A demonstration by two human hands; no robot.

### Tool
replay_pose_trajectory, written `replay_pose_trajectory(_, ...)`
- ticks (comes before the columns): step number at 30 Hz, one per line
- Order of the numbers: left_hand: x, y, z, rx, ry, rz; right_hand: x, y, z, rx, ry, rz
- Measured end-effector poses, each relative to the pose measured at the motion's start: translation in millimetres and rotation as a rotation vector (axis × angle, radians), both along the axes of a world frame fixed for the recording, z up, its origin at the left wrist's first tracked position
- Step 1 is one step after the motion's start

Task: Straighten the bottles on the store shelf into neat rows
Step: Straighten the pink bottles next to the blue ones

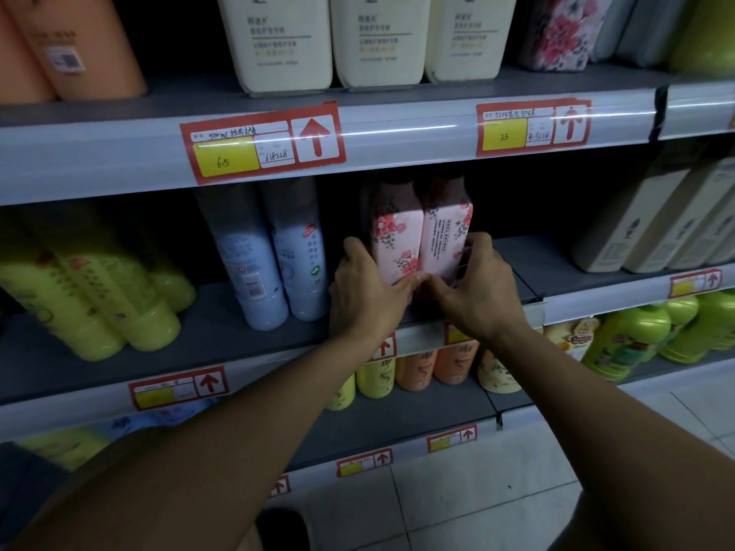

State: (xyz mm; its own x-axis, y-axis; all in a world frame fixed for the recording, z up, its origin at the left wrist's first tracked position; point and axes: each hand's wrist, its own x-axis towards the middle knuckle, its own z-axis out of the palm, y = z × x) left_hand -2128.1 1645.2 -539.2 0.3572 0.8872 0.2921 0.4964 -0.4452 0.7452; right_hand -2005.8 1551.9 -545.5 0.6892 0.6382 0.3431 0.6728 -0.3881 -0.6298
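Nearest to us, our two forearms reach up and forward from the bottom of the view toward the middle shelf (278, 312). Our left hand (368, 290) curls round the left flank of a pair of pink floral bottles (421, 240), fingers wrapped over the left bottle's outer side and thumb across its lower front. Our right hand (479, 290) mirrors it on the right bottle, fingers hooked round the outer side. The two thumbs nearly meet at the seam between the bottles, low on their fronts. So both hands are gripping, one bottle each, pressing the pair together.

The pink floral bottles stand upright, long axis vertical, touching side by side, just behind the shelf's front edge. They lie straight ahead of both hands, neither hand clearly nearer. We judge that the coming move is a shift of the pair along or into the shelf, squared to its edge.

To the left of the pair, two pale blue bottles (274, 256) stand close together, leaning in the wide-angle view. Right of the pair the shelf is bare as far as the shelf's divider.

The pair's bases are hidden by our hands, their dark tops sit in shadow under the shelf above, and the space behind them is too dark to read.
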Motion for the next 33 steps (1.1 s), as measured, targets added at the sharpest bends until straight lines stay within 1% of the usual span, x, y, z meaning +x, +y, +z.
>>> replay_pose_trajectory(14,-1,-3,0,-0.045,-0.042,0.004,2,-1,0,-0.053,-0.004,0.012)
replay_pose_trajectory(20,-11,-1,4,-0.034,0.072,-0.002,-1,-4,2,-0.187,0.007,-0.026)
replay_pose_trajectory(24,-21,-4,4,-0.056,0.059,-0.025,-6,-11,7,-0.298,0.014,-0.05)
replay_pose_trajectory(26,-33,-6,-4,-0.005,0.06,-0.055,-8,-14,9,-0.322,-0.011,-0.055)
replay_pose_trajectory(29,-44,-1,-5,0.076,0.048,-0.091,-9,-20,13,-0.309,-0.043,-0.063)
replay_pose_trajectory(33,-45,1,11,0.068,-0.051,-0.089,-16,-25,16,-0.23,-0.039,-0.058)
